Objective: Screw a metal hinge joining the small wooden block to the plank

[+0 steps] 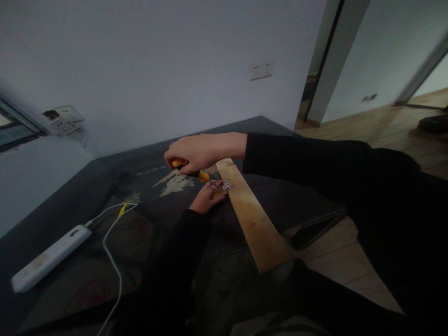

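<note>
Board on dark table, pale wall

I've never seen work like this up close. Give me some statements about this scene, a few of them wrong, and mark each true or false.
1. The right hand holds a screwdriver with yellow on its handle. True.
2. The screwdriver's shaft points away from the wooden board. False: it points toward a small metal plate with holes at the board's edge.
3. The left hand rests in the person's lap. False: it is beside the board, near the metal plate.
4. A white cable bears a yellow tag. True.
5. The wall beyond the table has no sockets. False: wall sockets are visible there.
</note>
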A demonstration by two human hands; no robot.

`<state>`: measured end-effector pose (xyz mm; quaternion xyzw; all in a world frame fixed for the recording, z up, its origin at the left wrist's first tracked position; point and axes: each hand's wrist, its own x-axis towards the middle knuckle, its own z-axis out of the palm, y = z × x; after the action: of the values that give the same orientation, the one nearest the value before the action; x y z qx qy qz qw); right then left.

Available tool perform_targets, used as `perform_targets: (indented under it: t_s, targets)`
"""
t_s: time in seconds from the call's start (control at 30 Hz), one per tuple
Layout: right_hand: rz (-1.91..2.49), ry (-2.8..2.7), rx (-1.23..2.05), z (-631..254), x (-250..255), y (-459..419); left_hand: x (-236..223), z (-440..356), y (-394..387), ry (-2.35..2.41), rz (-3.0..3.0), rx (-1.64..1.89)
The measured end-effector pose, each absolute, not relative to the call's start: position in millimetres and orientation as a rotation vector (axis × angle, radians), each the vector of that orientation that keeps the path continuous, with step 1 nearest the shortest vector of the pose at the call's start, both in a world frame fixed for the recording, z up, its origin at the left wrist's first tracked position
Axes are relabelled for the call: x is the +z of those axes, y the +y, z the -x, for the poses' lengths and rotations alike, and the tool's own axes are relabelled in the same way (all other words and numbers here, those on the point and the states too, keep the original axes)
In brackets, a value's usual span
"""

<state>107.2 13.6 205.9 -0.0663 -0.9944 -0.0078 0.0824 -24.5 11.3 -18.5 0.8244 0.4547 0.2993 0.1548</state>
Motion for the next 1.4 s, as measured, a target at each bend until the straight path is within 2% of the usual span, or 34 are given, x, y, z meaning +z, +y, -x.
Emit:
perform_targets:
  t_s: [0.1, 0.33, 0.7, 0.97, 1.27, 1.4]
  targets:
    - [0.161, -2.992, 0.014, -107, 209, 12, -21, 26, 12, 1.303, -2.363, 0.869]
    - [0.583, -2.794, -0.252, -111, 204, 12, -26, 26, 15, 1.243, -2.345, 0.898]
    - [0.385, -2.933, 0.054, -111, 213, 19, -27, 28, 14, 1.230, -2.337, 0.903]
    - [0.616, -2.726, -0.273, -110, 202, 18, -26, 25, 15, 1.248, -2.320, 0.903]
    - [0.213, -3.049, 0.186, -106, 211, 21, -23, 24, 12, 1.276, -2.331, 0.865]
    - [0.300, -3.050, 0.035, -106, 213, 19, -24, 24, 12, 1.280, -2.343, 0.857]
